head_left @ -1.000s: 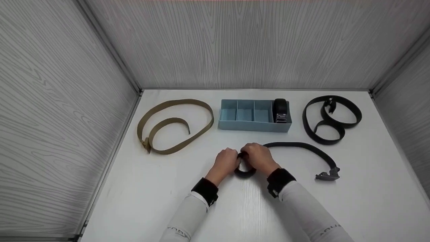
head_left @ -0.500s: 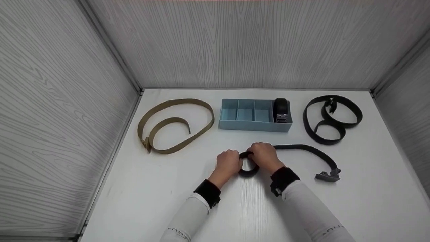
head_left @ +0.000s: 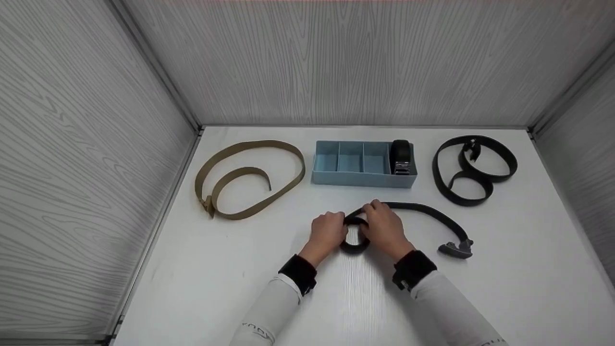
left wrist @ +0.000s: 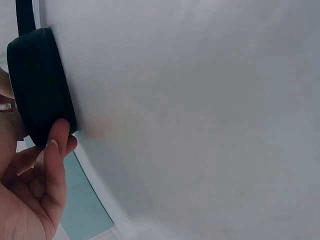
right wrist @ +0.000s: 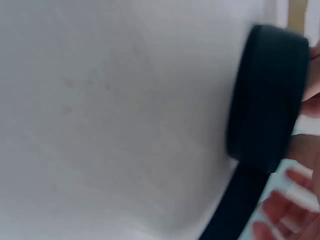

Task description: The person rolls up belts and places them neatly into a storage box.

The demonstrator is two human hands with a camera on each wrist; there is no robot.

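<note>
We find the part-rolled black belt [head_left: 354, 248] standing on edge near the middle of the bench [head_left: 202, 288], wound into a coil at one end; its strap runs on toward the right edge and ends at a grey buckle [head_left: 459, 249]. The left hand [head_left: 328, 234] pinches the coil's rim between thumb and fingers. The right hand [head_left: 387, 233] is at the coil's other side, fingers bent by the strap; blur in its wrist view leaves us unable to tell whether it grips.

Finished, in our judgement: one coiled black belt [head_left: 400, 154], seated in the right-end compartment of the blue divided box [head_left: 362, 180] by the far edge.

Outstanding: the strap's unwound length. The khaki belt [head_left: 239, 216] toward the far left corner and the loose black belt [head_left: 480, 177] toward the far right corner both lie unrolled in open loops, apparently unprocessed.
</note>
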